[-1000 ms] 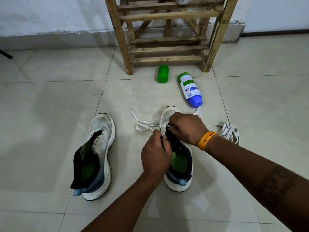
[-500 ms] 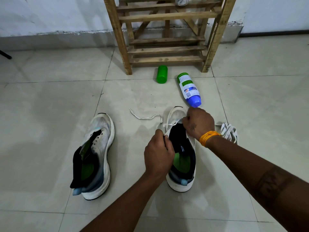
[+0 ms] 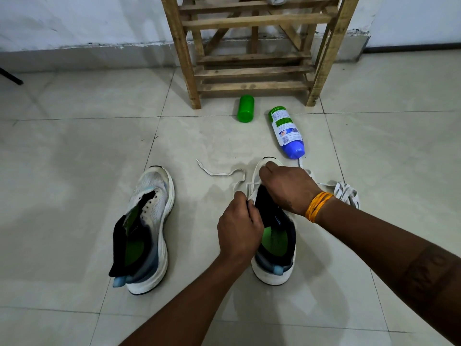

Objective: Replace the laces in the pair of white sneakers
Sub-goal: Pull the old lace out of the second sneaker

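Left hand (image 3: pixel 239 228) pinching white lace (image 3: pixel 219 173) beside right sneaker (image 3: pixel 274 245), right hand (image 3: pixel 287 188) curled over its toe end, left sneaker (image 3: pixel 147 228) apart on floor (image 3: pixel 74 171), bottle (image 3: pixel 287 132), green cap (image 3: pixel 245 108), wooden rack (image 3: pixel 252 51) behind

laceless sneaker (image 3: pixel 147 221) left of held sneaker (image 3: pixel 277 248)

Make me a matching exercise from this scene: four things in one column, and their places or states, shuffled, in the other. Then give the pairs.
Things:
1. left sneaker
2. green cap
3. bottle
4. lace bundle

Places or states:
A. lying on its side, blue end toward the right sneaker
B. beside the right wrist
C. unlaced, untouched by either hand
D. on the floor in front of the wooden rack

Pairs: 1-C, 2-D, 3-A, 4-B
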